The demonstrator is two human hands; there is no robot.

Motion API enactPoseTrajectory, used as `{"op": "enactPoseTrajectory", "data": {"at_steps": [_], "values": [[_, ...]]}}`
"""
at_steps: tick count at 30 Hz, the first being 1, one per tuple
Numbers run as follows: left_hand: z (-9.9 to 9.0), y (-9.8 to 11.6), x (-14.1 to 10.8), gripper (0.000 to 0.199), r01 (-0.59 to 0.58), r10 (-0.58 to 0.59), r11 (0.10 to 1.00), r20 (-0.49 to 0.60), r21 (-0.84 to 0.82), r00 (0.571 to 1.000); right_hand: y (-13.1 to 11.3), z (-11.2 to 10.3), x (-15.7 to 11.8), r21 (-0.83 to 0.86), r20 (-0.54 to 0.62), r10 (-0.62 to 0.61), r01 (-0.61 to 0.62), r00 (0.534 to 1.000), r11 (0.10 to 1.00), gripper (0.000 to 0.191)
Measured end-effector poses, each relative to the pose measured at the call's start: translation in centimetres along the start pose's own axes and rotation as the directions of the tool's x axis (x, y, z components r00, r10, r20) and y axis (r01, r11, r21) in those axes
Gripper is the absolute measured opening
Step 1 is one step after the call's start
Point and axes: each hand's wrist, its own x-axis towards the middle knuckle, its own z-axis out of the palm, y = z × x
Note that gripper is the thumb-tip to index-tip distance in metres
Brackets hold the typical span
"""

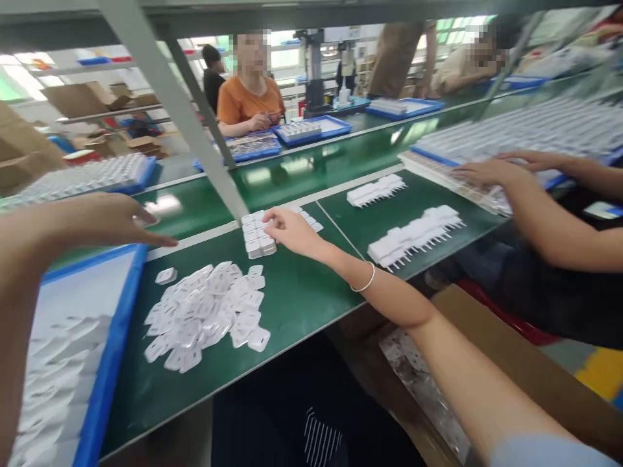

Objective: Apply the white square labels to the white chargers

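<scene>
My left hand (111, 220) hovers over the inner corner of a blue-rimmed tray (134, 285), its fingers stretched out and nothing in them. Below its fingertips lies a small stack of white plates (166, 276). My right hand (296, 232), with a bangle on the wrist, is at the right edge of neat stacks of white square plates (257, 235). Its fingers are curled together; whether a plate is between them I cannot make out. More plates (309, 217) show partly behind this hand. A loose pile of flat white rounded plates (209, 308) spreads on the green table (292, 305).
White parts with thin prongs stand in two rows (416, 237) (377, 190) to the right. A neighbour's hands (491, 172) work at a large tray there. A grey post (180, 110) slants down behind the stacks. Across the green belt (277, 170), a person in orange sits by blue trays.
</scene>
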Motion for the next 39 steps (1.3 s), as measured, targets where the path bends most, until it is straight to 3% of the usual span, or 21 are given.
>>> {"op": "enactPoseTrajectory", "data": {"at_steps": [1, 2, 3, 5, 7, 9, 12, 15, 20, 22, 25, 28, 29, 31, 34, 36, 39], "values": [[0.1, 1.8, -0.4, 0.089, -0.023, 0.012, 0.997, 0.138, 0.074, 0.99, -0.5, -1.2, -0.9, -0.193, -0.058, -0.085, 0.072, 0.995, 0.979, 0.012], [0.4, 3.6, -1.1, 0.094, -0.089, 0.08, 0.995, 0.163, 0.051, 0.983, -0.9, -2.5, -2.1, -0.397, -0.12, -0.159, 0.099, 0.98, 0.912, 0.017], [0.9, 5.1, -2.2, 0.087, -0.186, 0.19, 0.982, 0.141, -0.042, 0.972, -1.1, -3.8, -3.7, -0.58, -0.193, -0.216, 0.066, 0.957, 0.812, 0.024], [2.4, 7.5, -4.8, 0.071, -0.355, 0.378, 0.908, 0.071, -0.223, 0.923, -0.6, -6.0, -7.7, -0.738, -0.43, -0.239, -0.186, 0.871, 0.649, 0.04], [4.4, 8.8, -7.1, 0.065, -0.402, 0.445, 0.841, 0.042, -0.363, 0.894, 1.0, -7.5, -11.4, -0.712, -0.647, -0.216, -0.479, 0.731, 0.514, 0.057], [6.5, 9.3, -8.7, 0.058, -0.35, 0.45, 0.789, 0.087, -0.505, 0.889, 3.4, -8.1, -13.9, -0.657, -0.737, -0.175, -0.633, 0.653, 0.409, 0.07], [9.4, 9.3, -10.0, 0.047, -0.153, 0.462, 0.648, 0.226, -0.746, 0.858, 6.5, -7.6, -14.9, -0.657, -0.748, -0.185, -0.67, 0.637, 0.345, 0.069], [11.5, 8.8, -10.8, 0.044, 0.06, 0.46, 0.535, 0.35, -0.843, 0.816, 7.8, -6.7, -14.4, -0.638, -0.769, -0.225, -0.692, 0.599, 0.337, 0.064], [13.4, 8.0, -11.9, 0.051, 0.279, 0.339, 0.443, 0.447, -0.852, 0.828, 7.7, -6.1, -14.8, -0.62, -0.782, -0.221, -0.689, 0.583, 0.375, 0.056], [13.6, 7.9, -12.4, 0.055, 0.39, 0.284, 0.357, 0.496, -0.849, 0.82, 7.0, -5.8, -14.9, -0.614, -0.771, -0.173, -0.642, 0.613, 0.458, 0.056], [13.3, 8.2, -13.1, 0.051, 0.579, 0.276, 0.129, 0.59, -0.805, 0.759, 5.2, -3.9, -13.7, -0.595, -0.687, -0.141, -0.441, 0.713, 0.673, 0.058], [13.2, 8.5, -13.6, 0.037, 0.655, 0.355, -0.127, 0.582, -0.745, 0.732, 2.8, -0.3, -11.0, -0.646, -0.539, -0.328, -0.131, 0.776, 0.752, 0.058], [13.1, 8.6, -13.7, 0.034, 0.645, 0.367, -0.204, 0.553, -0.737, 0.748, 2.2, 1.2, -10.0, -0.677, -0.476, -0.412, -0.024, 0.777, 0.736, 0.057], [13.0, 8.8, -13.9, 0.031, 0.565, 0.316, -0.348, 0.474, -0.748, 0.822, 1.3, 4.2, -7.9, -0.715, -0.346, -0.548, 0.164, 0.761, 0.68, 0.054], [12.7, 8.7, -13.8, 0.029, 0.326, 0.057, -0.505, 0.346, -0.799, 0.936, 1.4, 8.0, -5.2, -0.696, -0.225, -0.633, 0.333, 0.741, 0.636, 0.053], [12.5, 8.3, -13.5, 0.025, 0.2, -0.111, -0.547, 0.307, -0.813, 0.945, 2.0, 9.7, -3.7, -0.675, -0.189, -0.644, 0.378, 0.741, 0.633, 0.053], [12.3, 7.5, -13.1, 0.022, 0.132, -0.235, -0.56, 0.309, -0.818, 0.921, 2.9, 11.0, -1.9, -0.676, -0.144, -0.647, 0.403, 0.749, 0.617, 0.052]]}}
